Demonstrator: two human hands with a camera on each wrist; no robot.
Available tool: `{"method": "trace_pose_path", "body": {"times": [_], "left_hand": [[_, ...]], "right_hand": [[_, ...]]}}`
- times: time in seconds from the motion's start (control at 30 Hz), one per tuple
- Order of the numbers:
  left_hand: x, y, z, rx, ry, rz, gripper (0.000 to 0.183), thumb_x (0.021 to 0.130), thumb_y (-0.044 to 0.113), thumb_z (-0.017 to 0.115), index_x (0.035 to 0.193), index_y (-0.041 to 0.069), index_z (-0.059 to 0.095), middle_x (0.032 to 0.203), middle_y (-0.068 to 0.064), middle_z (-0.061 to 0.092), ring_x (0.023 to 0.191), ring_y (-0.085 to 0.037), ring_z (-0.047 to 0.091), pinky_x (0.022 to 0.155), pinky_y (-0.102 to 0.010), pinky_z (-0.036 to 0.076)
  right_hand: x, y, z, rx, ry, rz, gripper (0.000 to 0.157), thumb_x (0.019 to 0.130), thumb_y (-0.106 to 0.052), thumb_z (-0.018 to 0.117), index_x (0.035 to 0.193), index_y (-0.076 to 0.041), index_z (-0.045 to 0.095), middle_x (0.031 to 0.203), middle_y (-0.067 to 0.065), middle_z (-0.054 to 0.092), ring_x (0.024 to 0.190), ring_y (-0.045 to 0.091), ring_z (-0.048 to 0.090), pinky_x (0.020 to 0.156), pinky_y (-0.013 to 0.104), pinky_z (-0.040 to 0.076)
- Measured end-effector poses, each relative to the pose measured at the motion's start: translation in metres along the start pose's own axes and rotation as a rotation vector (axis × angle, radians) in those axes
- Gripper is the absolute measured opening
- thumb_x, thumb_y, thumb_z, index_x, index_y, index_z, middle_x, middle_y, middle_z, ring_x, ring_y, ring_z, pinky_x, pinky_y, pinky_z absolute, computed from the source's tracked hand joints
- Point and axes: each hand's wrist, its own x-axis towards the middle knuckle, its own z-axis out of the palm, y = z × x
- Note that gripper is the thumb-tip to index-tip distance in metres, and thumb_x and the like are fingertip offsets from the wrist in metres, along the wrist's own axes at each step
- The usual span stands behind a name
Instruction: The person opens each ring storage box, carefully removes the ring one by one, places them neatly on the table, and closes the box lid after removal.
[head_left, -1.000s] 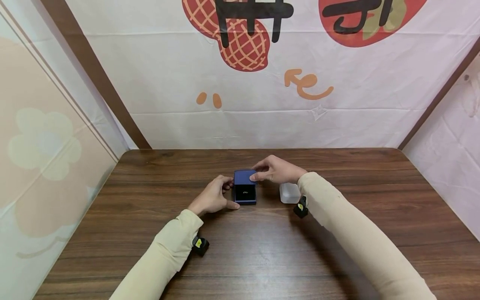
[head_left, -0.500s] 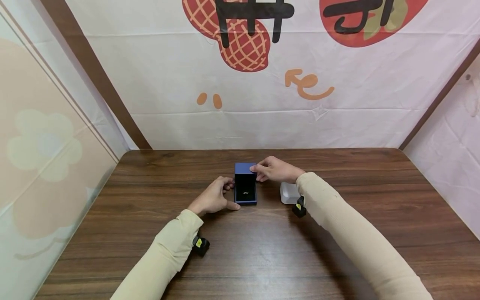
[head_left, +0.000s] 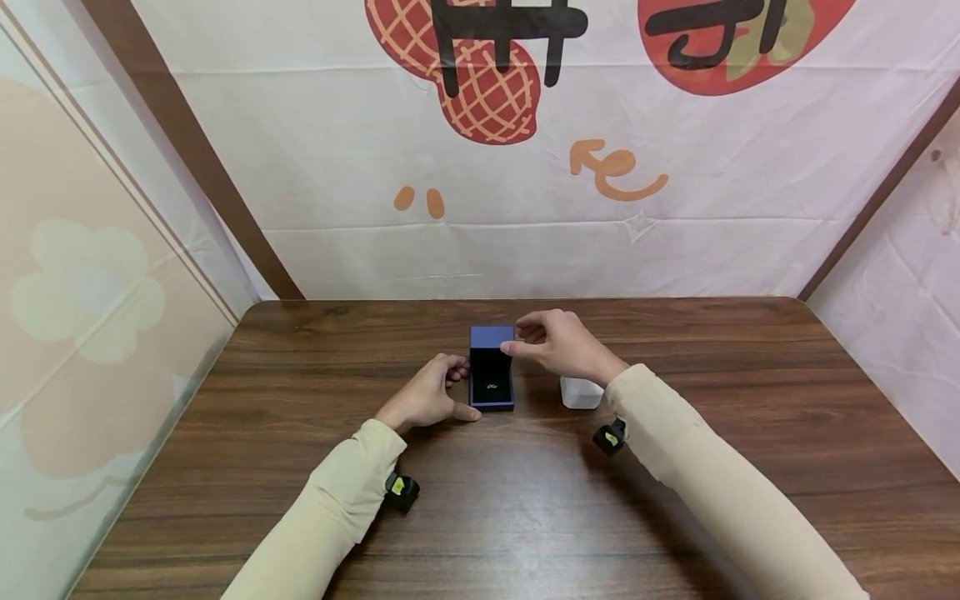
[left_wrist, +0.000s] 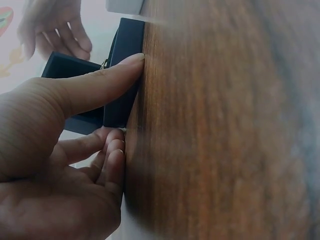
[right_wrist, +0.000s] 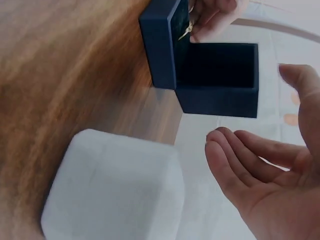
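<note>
A dark blue ring box [head_left: 492, 337] stands on the table with its lid raised upright. Against its black lining sits a small gold-coloured ring [right_wrist: 186, 32]. My left hand [head_left: 431, 390] steadies the base, its thumb along the front and its curled fingers at the left side, as the left wrist view also shows. Beside the raised lid is my right hand [head_left: 562, 343]; in the right wrist view its bent fingers and thumb are spread apart, clear of the box and holding nothing.
A white rounded box [right_wrist: 112, 190] rests on the table right of the ring box, partly under the right wrist in the head view. The brown wooden table [head_left: 480, 517] ends at a printed white cloth [head_left: 337, 167] hung behind it.
The ring box's lid has swung up from half open to upright under my right hand. That hand has since let go and drawn slightly right. My left hand has stayed in place.
</note>
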Motion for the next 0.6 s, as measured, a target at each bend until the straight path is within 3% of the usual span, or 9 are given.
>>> {"method": "trace_pose_path", "body": {"times": [0.13,0.3,0.43,0.6], "left_hand": [[0.000,0.000,0.000,0.003,-0.003,-0.004,0.080,0.074,0.005,0.091,0.138,-0.014,0.048,0.124,-0.020,0.053,0.115,-0.032,0.051,0.102,-0.046,0.043],[0.000,0.000,0.000,0.005,-0.008,-0.009,0.080,0.074,0.006,0.091,0.139,-0.013,0.047,0.124,-0.019,0.053,0.115,-0.031,0.050,0.102,-0.046,0.043],[0.000,-0.001,0.000,0.007,-0.008,-0.004,0.081,0.074,0.006,0.091,0.139,-0.013,0.047,0.125,-0.019,0.053,0.115,-0.032,0.050,0.102,-0.046,0.043],[0.000,-0.001,0.000,0.016,-0.008,0.004,0.080,0.074,0.007,0.091,0.139,-0.012,0.048,0.124,-0.019,0.053,0.115,-0.031,0.050,0.102,-0.045,0.043]], "right_hand": [[-0.012,-0.003,0.002,0.000,0.073,-0.021,0.054,0.092,-0.037,0.077,0.126,0.003,0.066,0.113,0.012,0.071,0.099,0.021,0.067,0.088,0.037,0.055],[-0.024,-0.008,0.012,-0.009,0.170,-0.051,0.032,0.089,-0.022,0.080,0.108,0.003,0.073,0.095,0.007,0.073,0.084,0.017,0.069,0.078,0.033,0.057],[-0.031,-0.012,0.023,-0.028,0.193,-0.067,0.018,0.088,-0.014,0.080,0.098,-0.001,0.075,0.086,0.002,0.073,0.077,0.012,0.069,0.071,0.029,0.057],[-0.033,-0.014,0.039,-0.069,0.172,-0.098,0.012,0.088,-0.011,0.079,0.096,-0.003,0.077,0.082,-0.001,0.074,0.073,0.008,0.068,0.067,0.026,0.056]]}}
